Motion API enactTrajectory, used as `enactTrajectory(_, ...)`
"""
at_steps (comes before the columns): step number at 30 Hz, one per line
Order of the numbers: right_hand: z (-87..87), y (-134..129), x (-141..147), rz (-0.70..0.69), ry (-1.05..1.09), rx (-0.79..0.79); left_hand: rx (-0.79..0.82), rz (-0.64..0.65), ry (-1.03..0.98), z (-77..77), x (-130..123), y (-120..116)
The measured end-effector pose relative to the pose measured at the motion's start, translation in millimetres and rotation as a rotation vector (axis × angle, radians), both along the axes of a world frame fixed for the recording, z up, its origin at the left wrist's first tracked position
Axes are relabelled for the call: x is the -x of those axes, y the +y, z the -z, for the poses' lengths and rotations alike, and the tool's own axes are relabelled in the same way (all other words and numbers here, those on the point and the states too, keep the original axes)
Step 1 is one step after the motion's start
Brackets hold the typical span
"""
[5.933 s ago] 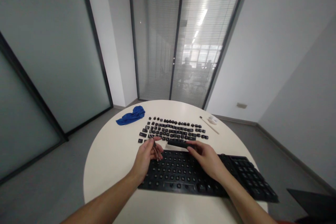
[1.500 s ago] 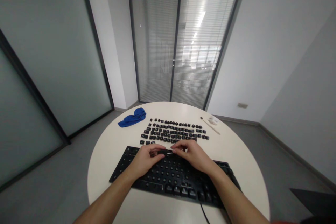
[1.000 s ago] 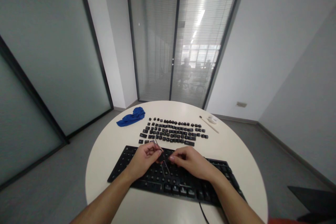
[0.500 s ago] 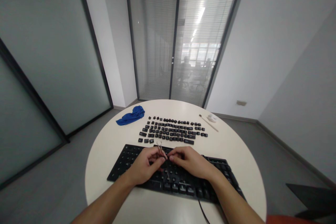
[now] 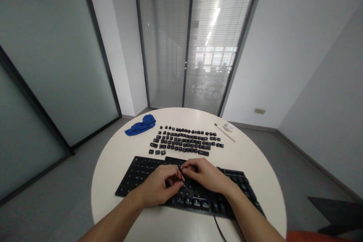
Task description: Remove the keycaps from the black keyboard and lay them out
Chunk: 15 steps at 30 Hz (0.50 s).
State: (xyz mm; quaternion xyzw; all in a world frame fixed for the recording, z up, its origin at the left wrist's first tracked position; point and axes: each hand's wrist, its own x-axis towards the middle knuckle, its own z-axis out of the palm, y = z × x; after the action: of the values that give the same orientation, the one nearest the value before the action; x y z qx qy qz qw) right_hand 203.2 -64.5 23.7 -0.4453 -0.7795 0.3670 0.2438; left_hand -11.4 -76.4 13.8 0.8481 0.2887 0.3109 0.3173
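Observation:
A black keyboard (image 5: 136,176) lies at the near side of the table, with many of its keycaps off and the key sockets bare. My left hand (image 5: 163,184) is closed over its middle, the fingers curled round what seems to be the wire keycap puller, now almost wholly hidden. Just to the right, my right hand (image 5: 202,174) is in a pinch, its fingertips meeting those of the left. A small dark bit shows between the two hands, too small to name. Loose black keycaps (image 5: 181,140) lie in rows beyond the keyboard.
On the round white table (image 5: 113,159), a blue cloth (image 5: 141,125) lies at the back left. A thin brush (image 5: 225,133) and a small white object (image 5: 228,127) lie at the back right. The keyboard's cable (image 5: 219,228) runs off the near edge.
My left hand has turned and shifted slightly right and down, toward my right hand. The puller's wire prongs, which stuck up above its fingers, no longer show. My right hand is nearly still.

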Motion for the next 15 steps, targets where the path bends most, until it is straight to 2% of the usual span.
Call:
enactTrajectory(4,2.3,1.2,-0.7,0.002,-0.005,0.003,-0.182,0.102,0.016,2.2,0.7,-3.1)
enactTrajectory(6,3.1,1.7,-1.1,-0.001,-0.006,0.003,-0.217,0.144,0.021,2.2,0.4,-3.2)
enactTrajectory(15,4.0,-1.1,-0.2,-0.015,-0.013,-0.033,-0.112,0.137,0.132,2.0,4.2,0.0)
